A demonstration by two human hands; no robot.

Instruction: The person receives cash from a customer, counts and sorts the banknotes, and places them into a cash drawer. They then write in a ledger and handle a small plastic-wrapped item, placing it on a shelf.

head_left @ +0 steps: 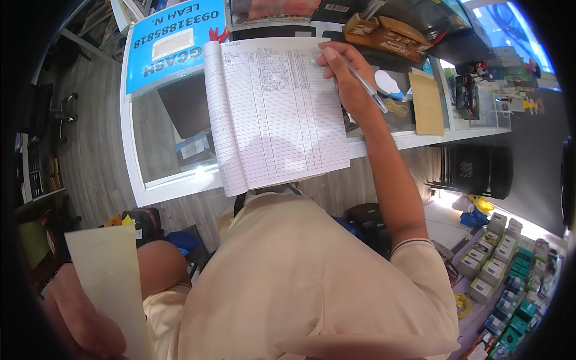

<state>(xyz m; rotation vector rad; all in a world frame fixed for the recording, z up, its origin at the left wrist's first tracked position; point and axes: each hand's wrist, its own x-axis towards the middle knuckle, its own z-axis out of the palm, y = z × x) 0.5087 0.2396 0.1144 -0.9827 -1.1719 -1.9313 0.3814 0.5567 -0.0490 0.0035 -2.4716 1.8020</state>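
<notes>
An open ruled notebook (282,120) with its left pages rolled under lies on the glass-topped counter, overhanging the near edge. Handwriting fills columns near the top of its page. My right hand (350,75) rests at the page's upper right edge with its fingers curled round a clear pen (371,91), which slants down toward the wrist. At the lower left my left hand (87,318) holds up a long pale yellow paper (111,282), well away from the counter. The paper covers part of that hand.
On the white-framed glass counter (133,162) are a blue sign (144,78), a brown wooden holder (387,36), a white-and-blue oval object (389,84) and a brown envelope (426,102). A black chair (477,171) stands at right, above rows of small boxes (495,264) on the floor.
</notes>
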